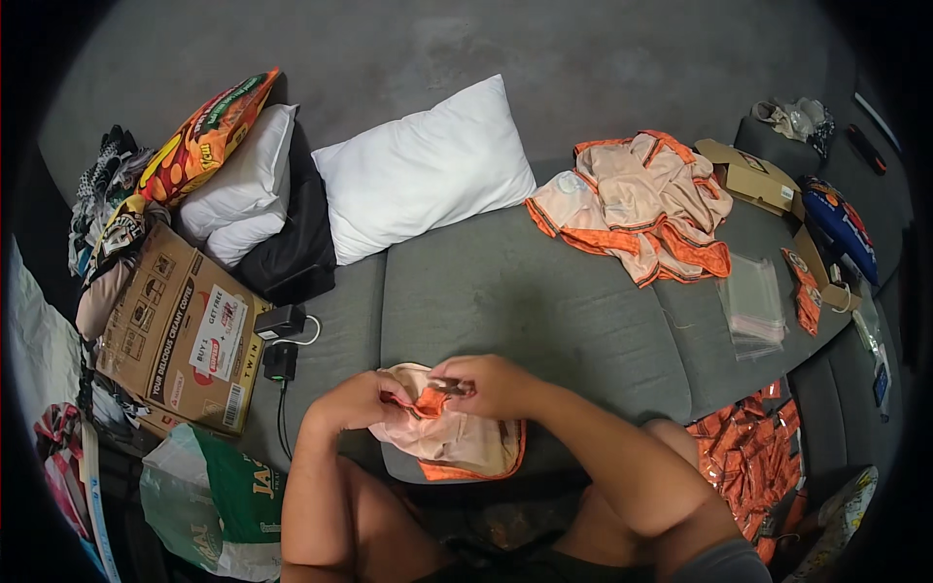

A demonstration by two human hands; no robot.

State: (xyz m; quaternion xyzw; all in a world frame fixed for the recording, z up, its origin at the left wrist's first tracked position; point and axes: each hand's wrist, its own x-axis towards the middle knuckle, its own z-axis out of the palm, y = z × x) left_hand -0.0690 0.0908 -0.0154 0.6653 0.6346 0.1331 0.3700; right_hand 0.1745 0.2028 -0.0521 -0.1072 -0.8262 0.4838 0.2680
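A peach garment with orange trim (452,445) lies partly folded at the front edge of the sofa seat, close to my lap. My left hand (358,400) pinches the garment's orange-edged opening from the left side. My right hand (491,385) is closed over the upper right of the same opening. Between its fingers shows a small dark tool (453,388), perhaps thread snips; most of it is hidden by the fingers. Farther off to the right, a second peach garment with orange trim (637,199) lies spread and rumpled on the seat.
A white pillow (423,170) leans on the backrest. On the left stand a cardboard box (175,335), black chargers with cables (280,361) and a green-white bag (214,500). Clear plastic sleeves (753,306), an open carton (750,177) and packed orange garments (743,452) lie right.
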